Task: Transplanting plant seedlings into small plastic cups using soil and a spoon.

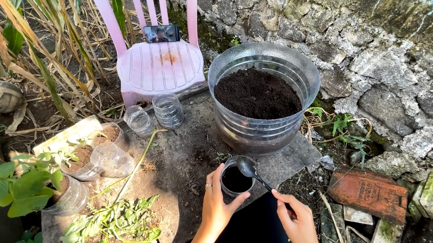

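1. Your left hand wrapped the side of the small clear cup, thumb on the near wall and fingers curled round the far side. That kept the light cup from tipping on the uneven board while soil went in.
2. The cup stood on the board just in front of the large clear tub, already dark with soil nearly to the rim. Set that close to the tub, it made each spoon trip short.
3. Your right hand pinched the far end of the spoon handle between thumb and fingertips. The bowl of the spoon hung over the cup's right rim, tilted toward it; whether it carried soil, I could not tell.
4. The tub held a deep bed of dark soil, its wide mouth open toward you, so the spoon could dip in without lifting the tub.
5. Two empty cut bottle bottoms stood upright at the back of the board, near the pink plastic chair, apart from the filled ones.
6. To your left, several cut bottles with soil and seedlings were grouped together, and loose uprooted plants lay flat on the board near your left arm.
7. A phone leaned against the chair back, screen facing you.
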